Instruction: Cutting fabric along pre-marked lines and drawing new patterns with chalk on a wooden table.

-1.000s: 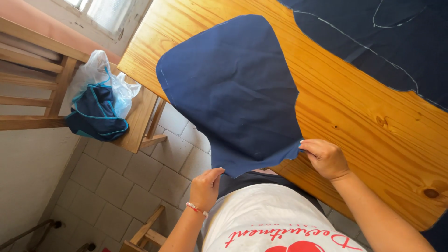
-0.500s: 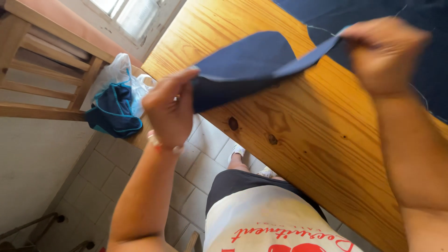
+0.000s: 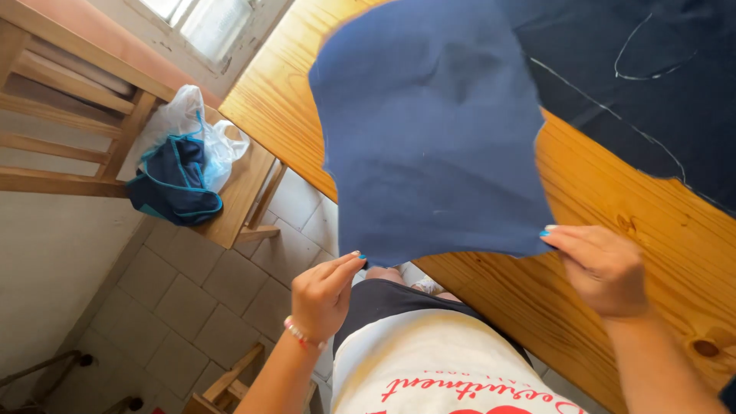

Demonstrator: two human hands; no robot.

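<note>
A cut piece of navy blue cloth [image 3: 433, 130] lies spread over the near edge of a wooden table [image 3: 621, 253], its lower part hanging past the edge. My left hand [image 3: 326, 295] pinches its lower left corner, off the table above the floor. My right hand [image 3: 602, 268] pinches the lower right corner, resting on the tabletop. A larger dark blue cloth [image 3: 652, 84] with white chalk lines lies further back on the table, partly under the cut piece.
A wooden chair [image 3: 230, 192] stands to the left, bearing a white plastic bag [image 3: 192, 126] and a bundle of blue fabric [image 3: 172, 184]. Grey floor tiles [image 3: 184, 307] lie below. A window [image 3: 203, 23] is beyond the chair. Another chair's top [image 3: 226, 383] shows near my legs.
The cloth piece was lifted and flipped in the air half a second ago; now it lies spread flat on the table again, both hands back at its near corners.
</note>
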